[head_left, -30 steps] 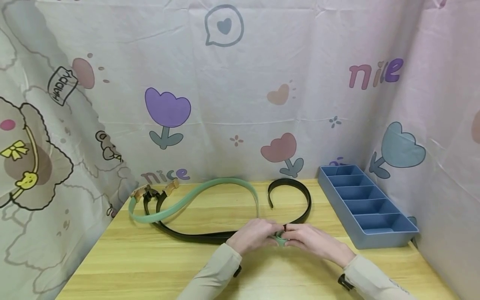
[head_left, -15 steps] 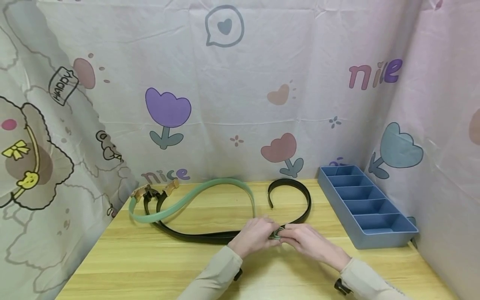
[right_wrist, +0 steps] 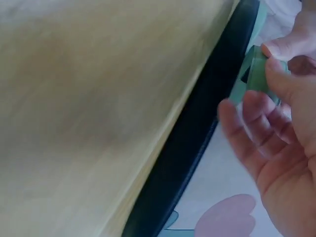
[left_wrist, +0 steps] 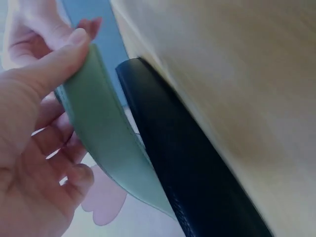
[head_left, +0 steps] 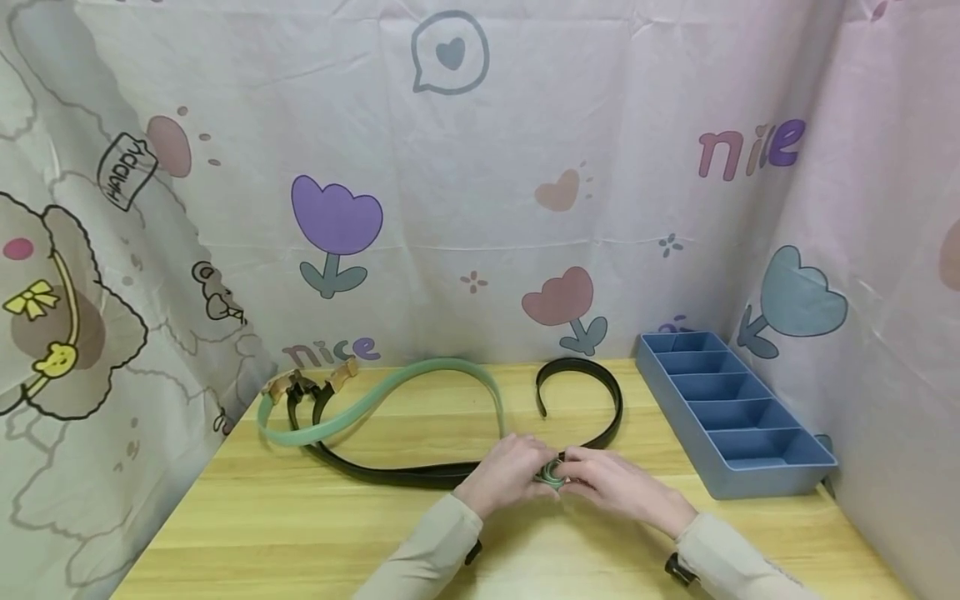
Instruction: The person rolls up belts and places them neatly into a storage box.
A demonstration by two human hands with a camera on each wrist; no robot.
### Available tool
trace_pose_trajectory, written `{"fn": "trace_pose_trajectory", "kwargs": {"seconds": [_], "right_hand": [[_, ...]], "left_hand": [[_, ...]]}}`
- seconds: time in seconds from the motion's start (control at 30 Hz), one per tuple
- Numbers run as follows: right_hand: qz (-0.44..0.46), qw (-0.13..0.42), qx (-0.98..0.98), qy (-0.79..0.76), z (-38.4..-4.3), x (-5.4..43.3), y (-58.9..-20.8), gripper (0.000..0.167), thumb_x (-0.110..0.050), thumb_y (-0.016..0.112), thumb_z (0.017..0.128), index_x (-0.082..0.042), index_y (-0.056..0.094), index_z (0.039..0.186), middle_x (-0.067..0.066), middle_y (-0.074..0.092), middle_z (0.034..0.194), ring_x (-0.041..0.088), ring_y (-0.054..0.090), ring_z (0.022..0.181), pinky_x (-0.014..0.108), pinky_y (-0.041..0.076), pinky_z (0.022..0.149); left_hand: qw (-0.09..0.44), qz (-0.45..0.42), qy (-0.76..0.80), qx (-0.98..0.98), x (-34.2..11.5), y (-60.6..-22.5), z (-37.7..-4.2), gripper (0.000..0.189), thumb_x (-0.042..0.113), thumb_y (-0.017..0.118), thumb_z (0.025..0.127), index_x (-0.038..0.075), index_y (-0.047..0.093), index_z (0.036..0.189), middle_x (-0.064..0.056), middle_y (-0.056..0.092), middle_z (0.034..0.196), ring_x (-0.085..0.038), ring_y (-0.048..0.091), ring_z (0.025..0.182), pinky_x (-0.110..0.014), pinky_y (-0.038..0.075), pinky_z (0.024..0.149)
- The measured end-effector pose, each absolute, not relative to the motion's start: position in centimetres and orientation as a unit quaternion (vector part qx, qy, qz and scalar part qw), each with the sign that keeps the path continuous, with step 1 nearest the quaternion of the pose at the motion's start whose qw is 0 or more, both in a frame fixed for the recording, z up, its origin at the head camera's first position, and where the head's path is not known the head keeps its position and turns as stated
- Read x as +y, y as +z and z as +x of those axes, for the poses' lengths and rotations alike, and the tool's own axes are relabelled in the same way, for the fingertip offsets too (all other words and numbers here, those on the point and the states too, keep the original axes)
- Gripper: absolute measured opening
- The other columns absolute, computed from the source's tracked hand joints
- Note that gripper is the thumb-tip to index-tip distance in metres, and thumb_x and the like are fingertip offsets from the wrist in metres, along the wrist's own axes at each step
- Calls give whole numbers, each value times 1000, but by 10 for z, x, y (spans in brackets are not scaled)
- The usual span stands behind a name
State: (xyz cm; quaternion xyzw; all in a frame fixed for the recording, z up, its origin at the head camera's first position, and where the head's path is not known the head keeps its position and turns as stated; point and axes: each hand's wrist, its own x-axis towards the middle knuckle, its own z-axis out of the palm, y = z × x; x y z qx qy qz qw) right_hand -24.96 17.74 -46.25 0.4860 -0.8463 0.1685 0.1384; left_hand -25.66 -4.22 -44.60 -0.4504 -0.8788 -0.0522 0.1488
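Note:
A green belt point(head_left: 396, 385) stands in a loop over the left of the table, and its near end is wound into a small coil point(head_left: 551, 473) between the hands. My left hand point(head_left: 508, 473) pinches the belt beside the coil, thumb on top, as the left wrist view shows. In the right wrist view, my right hand point(right_wrist: 279, 133) holds the coil point(right_wrist: 257, 74) with thumb and fingers. Right by both hands runs a black belt point(head_left: 397, 475), lying on the table; its tail point(head_left: 617, 396) curls behind the right hand.
A blue tray point(head_left: 723, 492) with several compartments stands on the right. Buckles, one black point(head_left: 303, 387) and others gold-toned point(head_left: 343, 375), lie at the far left. A patterned curtain point(head_left: 465, 208) encloses the back and sides of the wooden table point(head_left: 247, 533).
The green coil has turned and shifted slightly left, with both hands moving along with it. The near part of the green belt's loop has drawn left. The black belt and the tray stay put.

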Motion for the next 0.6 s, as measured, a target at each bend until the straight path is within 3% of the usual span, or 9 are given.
{"fn": "trace_pose_trajectory", "kwargs": {"seconds": [0.13, 0.23, 0.37, 0.6], "right_hand": [[494, 131, -839, 184, -253, 182, -463, 10, -18, 65, 93, -23, 69, 101, -13, 56, 95, -4, 51, 83, 11, 45, 73], [493, 109, -842, 192, -255, 186, -464, 12, -18, 65, 94, -23, 69, 103, -14, 56, 98, -5, 51, 85, 13, 46, 75], [480, 93, -856, 167, -253, 185, -464, 8, -23, 65, 94, -24, 67, 102, -14, 54, 97, -4, 50, 82, 14, 47, 72], [426, 129, -880, 164, -248, 171, -459, 8, -25, 69, 90, -24, 62, 86, -17, 56, 80, -5, 47, 67, 16, 43, 59]], "left_hand": [[140, -456, -55, -877, -45, -447, -255, 44, 44, 78, 77, 24, 65, 115, 12, 58, 87, 0, 49, 75, -18, 38, 68], [128, -460, -54, -877, -45, -448, -254, 45, 37, 78, 80, 26, 63, 121, 12, 60, 95, -2, 54, 84, -20, 40, 75], [128, -458, -53, -878, -42, -452, -255, 31, 39, 75, 81, 24, 64, 106, 12, 65, 98, -2, 58, 89, -20, 39, 76], [170, -409, -69, -894, -40, -454, -255, 30, 46, 75, 76, 22, 60, 87, 15, 62, 78, 1, 50, 68, -19, 30, 64]]}}
